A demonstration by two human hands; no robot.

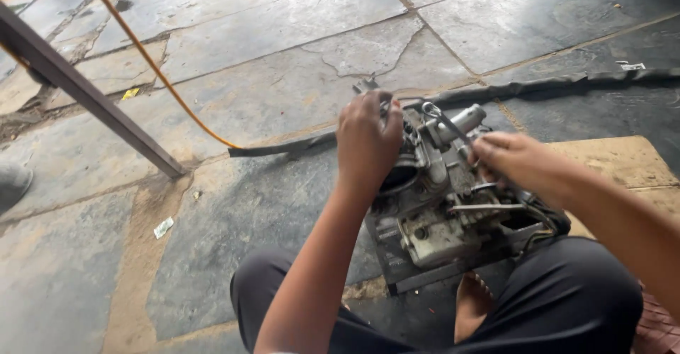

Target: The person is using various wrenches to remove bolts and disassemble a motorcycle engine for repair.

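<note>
Head view: small engine (439, 219) on stone floor (269, 99), at about four o'clock of frame centre. Left hand (367, 141) closed over engine's top at ten o'clock. Right hand (513, 159) at two o'clock, gripping ring spanner (445, 122). Orange hose (152, 67) beyond, toward eleven o'clock.

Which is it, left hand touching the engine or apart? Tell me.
Touching. The head view shows the left hand pressed on the engine's top, fingers curled over its metal parts.

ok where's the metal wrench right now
In the head view, right of centre: the slim metal wrench lies across the top of the grey engine block, gripped by the right hand.
</note>
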